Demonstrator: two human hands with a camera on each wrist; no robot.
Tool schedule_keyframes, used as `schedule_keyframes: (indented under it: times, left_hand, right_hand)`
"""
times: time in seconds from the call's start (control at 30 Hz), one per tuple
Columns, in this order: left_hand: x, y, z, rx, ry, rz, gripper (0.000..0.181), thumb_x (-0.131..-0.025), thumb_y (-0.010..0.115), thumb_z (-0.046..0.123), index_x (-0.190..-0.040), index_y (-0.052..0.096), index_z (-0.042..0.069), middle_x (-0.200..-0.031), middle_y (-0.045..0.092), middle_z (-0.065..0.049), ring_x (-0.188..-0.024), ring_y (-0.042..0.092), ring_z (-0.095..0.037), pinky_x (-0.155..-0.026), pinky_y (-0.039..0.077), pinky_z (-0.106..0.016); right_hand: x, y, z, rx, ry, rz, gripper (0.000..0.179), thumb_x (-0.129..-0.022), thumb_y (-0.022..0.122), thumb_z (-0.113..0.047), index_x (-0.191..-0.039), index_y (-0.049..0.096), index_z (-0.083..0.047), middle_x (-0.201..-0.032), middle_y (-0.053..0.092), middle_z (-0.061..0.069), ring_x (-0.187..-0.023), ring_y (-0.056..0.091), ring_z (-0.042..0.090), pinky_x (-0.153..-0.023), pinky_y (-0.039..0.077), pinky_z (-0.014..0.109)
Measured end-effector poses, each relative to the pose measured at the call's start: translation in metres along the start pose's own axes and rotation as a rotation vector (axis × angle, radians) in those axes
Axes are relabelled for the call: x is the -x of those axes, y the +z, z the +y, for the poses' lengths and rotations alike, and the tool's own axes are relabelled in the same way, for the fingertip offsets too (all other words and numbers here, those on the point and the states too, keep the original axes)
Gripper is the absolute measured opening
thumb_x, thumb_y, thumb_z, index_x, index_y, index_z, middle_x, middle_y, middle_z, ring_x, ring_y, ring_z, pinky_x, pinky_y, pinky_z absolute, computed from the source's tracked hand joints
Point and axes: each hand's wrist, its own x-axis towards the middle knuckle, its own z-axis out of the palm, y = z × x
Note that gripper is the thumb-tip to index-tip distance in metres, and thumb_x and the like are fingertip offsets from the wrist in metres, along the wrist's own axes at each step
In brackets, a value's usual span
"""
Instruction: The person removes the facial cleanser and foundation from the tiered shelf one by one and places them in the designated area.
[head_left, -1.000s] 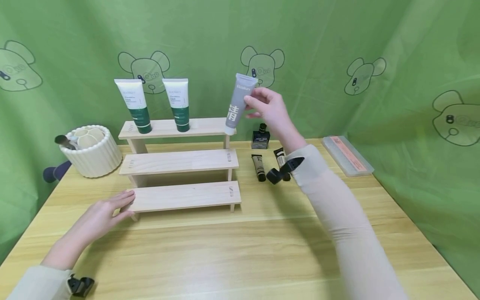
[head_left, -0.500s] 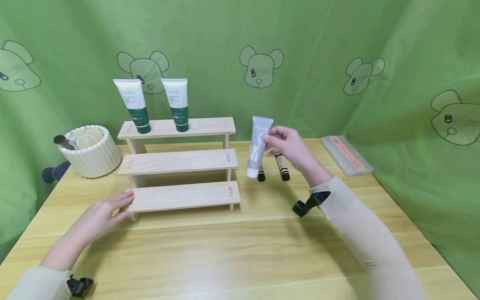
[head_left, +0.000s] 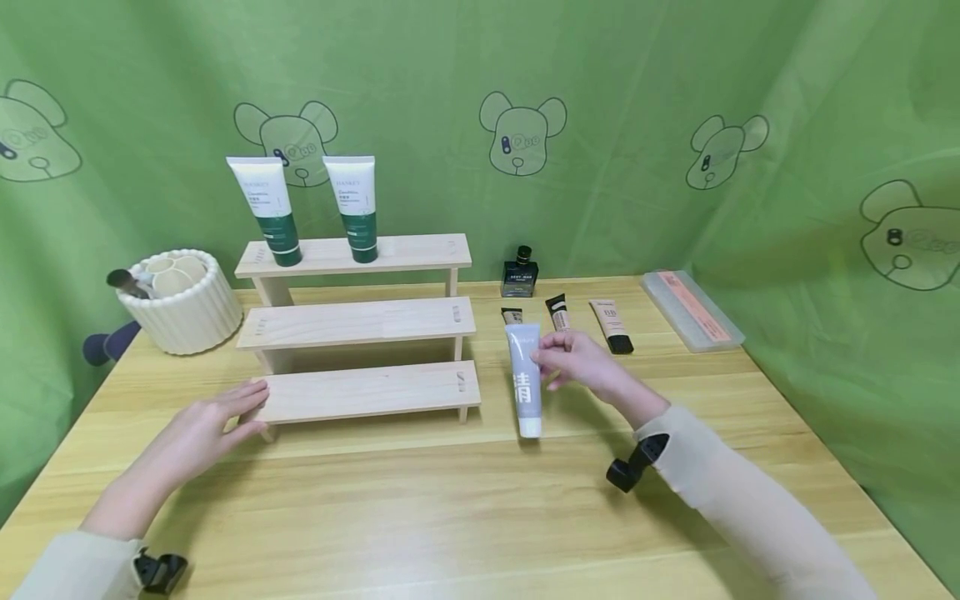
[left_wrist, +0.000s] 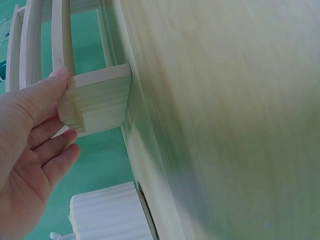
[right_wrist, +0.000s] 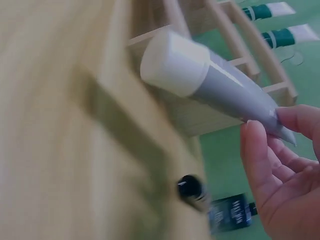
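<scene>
Right hand (head_left: 576, 363): thumb and fingers pinching a grey squeeze tube (head_left: 525, 379) near its crimped end.
Tube: at these fingers' 9 o'clock in the head view, white cap (head_left: 529, 428) toward 6 o'clock.
Left hand (head_left: 198, 427): fingers gripping the three-tier wooden stand (head_left: 356, 322) at its 8 o'clock corner.

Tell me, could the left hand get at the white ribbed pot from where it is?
Probably yes: the left hand grips the end of the lowest shelf and would need to let go, but the white ribbed pot stands just ahead with nothing visible in the way.
</scene>
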Motion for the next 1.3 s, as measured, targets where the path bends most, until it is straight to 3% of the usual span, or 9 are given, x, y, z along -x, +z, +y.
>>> schedule_keyframes:
  times: [0.33, 0.6, 0.87, 1.3]
  left_hand:
    - [0.0, -0.001, -0.001, 0.002, -0.001, -0.001, 0.047, -0.08, 0.071, 0.017, -0.119, 0.058, -0.005, -0.125, 0.052, -0.023, -0.11, 0.05, -0.043, -0.09, 0.04, -0.057]
    - [0.0, -0.001, -0.001, -0.005, 0.001, 0.001, 0.046, -0.079, 0.071, 0.016, -0.118, 0.058, -0.005, -0.124, 0.052, -0.022, -0.111, 0.05, -0.042, -0.09, 0.04, -0.057]
    - [-0.001, 0.0, -0.001, -0.005, 0.008, 0.005, 0.047, -0.079, 0.072, 0.016, -0.118, 0.058, -0.005, -0.124, 0.052, -0.023, -0.11, 0.05, -0.042, -0.09, 0.04, -0.057]
    - [0.0, 0.0, -0.002, 0.004, -0.012, -0.011, 0.047, -0.08, 0.071, 0.018, -0.119, 0.057, -0.005, -0.126, 0.051, -0.022, -0.112, 0.048, -0.043, -0.091, 0.039, -0.058]
  right_hand:
    - [0.004, -0.002, 0.034, 0.029, 0.112, -0.106, 0.035, -0.089, 0.059, -0.011, -0.11, 0.051, 0.015, -0.081, 0.063, 0.014, -0.069, 0.062, 0.02, -0.064, 0.057, 0.032]
    - [-0.005, -0.007, 0.047, 0.002, 0.19, -0.121, 0.029, -0.091, 0.057, -0.011, -0.107, 0.053, 0.013, -0.077, 0.061, 0.013, -0.063, 0.061, 0.017, -0.058, 0.056, 0.028]
    - [-0.012, -0.007, 0.048, 0.045, 0.226, -0.121, 0.019, -0.091, 0.057, -0.01, -0.094, 0.057, 0.008, -0.071, 0.061, 0.011, -0.058, 0.06, 0.015, -0.054, 0.055, 0.025]
    - [-0.014, -0.011, 0.044, 0.151, 0.223, -0.162, 0.019, -0.089, 0.061, -0.015, -0.085, 0.058, 0.003, -0.068, 0.062, 0.013, -0.052, 0.06, 0.013, -0.052, 0.055, 0.026]
